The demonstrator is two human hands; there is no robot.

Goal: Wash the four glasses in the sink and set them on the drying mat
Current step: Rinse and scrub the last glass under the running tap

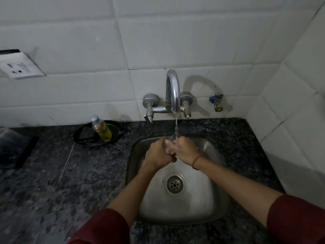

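Both hands meet under the running tap at the back of the sink
The left hand [157, 153] and right hand [185, 149] are pressed together in the upper middle of the sink [207, 205], fingers curled, right where the water stream [176, 127] from the tap [173, 88] lands. A faint clear rim between them hints at a glass [173, 137], but I cannot tell whether either hand grasps one or they only rub each other. No other glass shows in the basin. If a glass is there, it sits between the two hands, equally near to both. A dark flat thing [15, 148] lies on the desk [91, 173] at the left edge of the frame, perhaps the mat; I judge the left hand the nearer for carrying that way
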